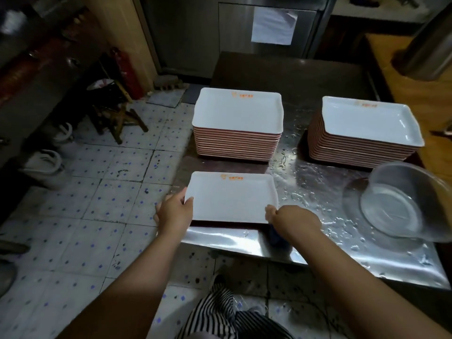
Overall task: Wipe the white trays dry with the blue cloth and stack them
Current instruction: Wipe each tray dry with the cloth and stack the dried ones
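Blue cloth (277, 237) mostly hidden under right hand (294, 222); white tray (231, 198) at worktop's (318, 182) near-left corner, pinched by both hands' fingers (188, 201), left hand (175, 211) too.

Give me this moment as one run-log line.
left hand: grips single tray left edge | right hand: grips its near right corner, blue cloth beneath | two stacks behind

Head-mounted, wide-angle, single view. Faced forward and steeply downward over the steel table (318, 77) near edge and tiled floor (102, 192), at close range.
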